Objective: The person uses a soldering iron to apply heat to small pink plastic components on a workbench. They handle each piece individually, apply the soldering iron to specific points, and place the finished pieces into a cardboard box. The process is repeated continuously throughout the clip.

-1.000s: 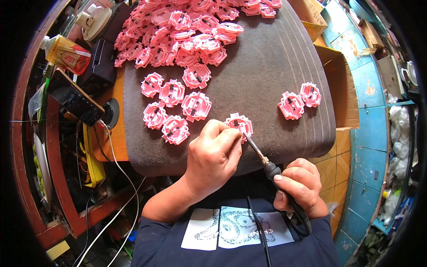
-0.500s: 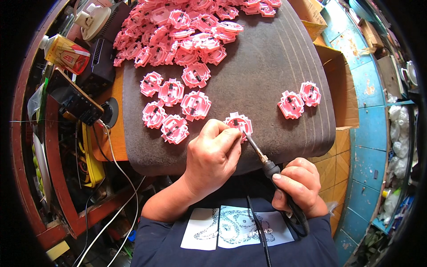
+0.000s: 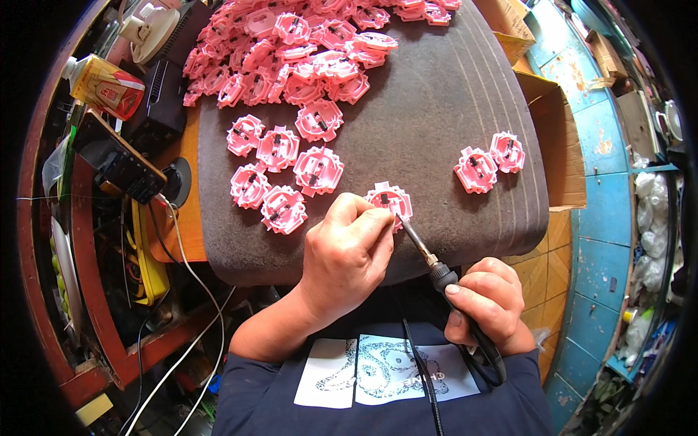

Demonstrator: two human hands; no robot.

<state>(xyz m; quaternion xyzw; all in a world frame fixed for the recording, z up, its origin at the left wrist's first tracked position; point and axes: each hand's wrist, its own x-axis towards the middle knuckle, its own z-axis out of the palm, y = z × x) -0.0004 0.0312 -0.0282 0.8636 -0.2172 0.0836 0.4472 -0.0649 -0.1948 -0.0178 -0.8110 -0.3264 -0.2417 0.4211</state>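
Note:
My left hand (image 3: 345,258) is closed in a pinch at the left of a pink plastic part (image 3: 387,198) on the dark mat, its fingertips hiding what they grip. My right hand (image 3: 486,301) is wrapped round the black handle of a soldering iron (image 3: 425,254), whose tip meets that part beside my left fingertips. Six similar pink parts (image 3: 318,171) with small black pieces inside lie loosely to the upper left; two more (image 3: 476,169) lie to the right. A heap of pink parts (image 3: 298,51) covers the back of the mat.
A phone on a stand (image 3: 116,163), a bottle (image 3: 107,89), a black box (image 3: 156,102) and cables (image 3: 185,265) crowd the left. Cardboard boxes (image 3: 552,145) stand right of the mat (image 3: 371,138). Further right are blue panels (image 3: 603,203) and plastic bags (image 3: 647,232).
Both my hands and the iron stay at the same pink part with almost no movement. The view has shifted very slightly.

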